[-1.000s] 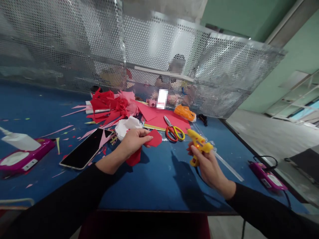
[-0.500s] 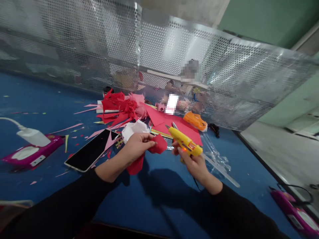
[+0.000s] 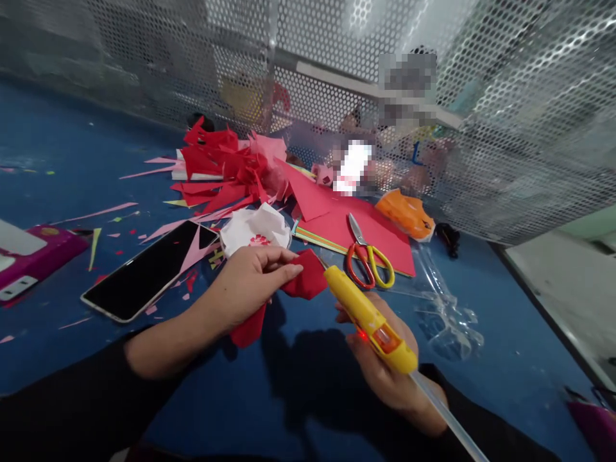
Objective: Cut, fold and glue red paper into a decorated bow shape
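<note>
Pinched between the thumb and fingers of my left hand (image 3: 257,282) is a folded piece of red paper (image 3: 308,276); part of it hangs below the palm. My right hand (image 3: 385,359) is wrapped round a yellow hot glue gun (image 3: 368,314) with a red light glowing on its side. A long clear glue stick (image 3: 450,417) sticks out of its back end. The dark nozzle is at the right edge of the red paper; whether it touches cannot be made out. Behind my left hand sits a white paper-lined bowl (image 3: 255,228) with small red bits inside.
Scissors (image 3: 368,253) with red and yellow handles lie on red paper sheets (image 3: 385,228). A phone (image 3: 149,273), red paper scraps (image 3: 221,160), an orange packet (image 3: 407,215), clear plastic (image 3: 445,321) and a purple power strip (image 3: 43,256) surround my hands. Behind stands a perforated metal screen (image 3: 158,70), a person beyond it.
The glue gun has turned more steeply, its nozzle now at the red paper's edge. My view has tilted down and come closer, and the scissors now show in full.
</note>
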Demonstrator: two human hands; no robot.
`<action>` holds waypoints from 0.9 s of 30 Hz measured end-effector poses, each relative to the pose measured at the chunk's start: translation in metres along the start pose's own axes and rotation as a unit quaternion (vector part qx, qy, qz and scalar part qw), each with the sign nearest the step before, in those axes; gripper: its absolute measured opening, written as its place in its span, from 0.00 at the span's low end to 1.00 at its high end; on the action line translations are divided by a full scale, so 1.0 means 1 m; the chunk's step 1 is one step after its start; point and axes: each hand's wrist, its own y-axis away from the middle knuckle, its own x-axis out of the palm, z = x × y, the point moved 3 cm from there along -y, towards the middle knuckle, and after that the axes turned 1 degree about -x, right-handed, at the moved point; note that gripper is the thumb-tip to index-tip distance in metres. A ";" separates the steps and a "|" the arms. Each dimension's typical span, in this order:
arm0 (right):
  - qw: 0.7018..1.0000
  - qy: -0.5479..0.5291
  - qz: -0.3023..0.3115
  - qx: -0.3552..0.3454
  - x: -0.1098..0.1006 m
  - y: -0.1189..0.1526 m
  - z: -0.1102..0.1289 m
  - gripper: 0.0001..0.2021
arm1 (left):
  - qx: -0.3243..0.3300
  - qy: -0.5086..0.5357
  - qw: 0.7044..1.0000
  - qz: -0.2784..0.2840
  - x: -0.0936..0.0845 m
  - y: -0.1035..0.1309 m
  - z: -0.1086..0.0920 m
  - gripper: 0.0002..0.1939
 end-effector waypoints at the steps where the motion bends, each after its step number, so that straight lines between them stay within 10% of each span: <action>1: 1.000 0.008 0.004 -0.004 0.000 0.000 0.001 0.09 | -0.005 -0.002 1.000 0.002 0.001 0.000 0.001 0.13; 27: 0.995 0.088 -0.007 -0.037 0.001 0.000 0.006 0.04 | 0.058 -0.012 0.998 0.011 0.006 0.008 -0.010 0.08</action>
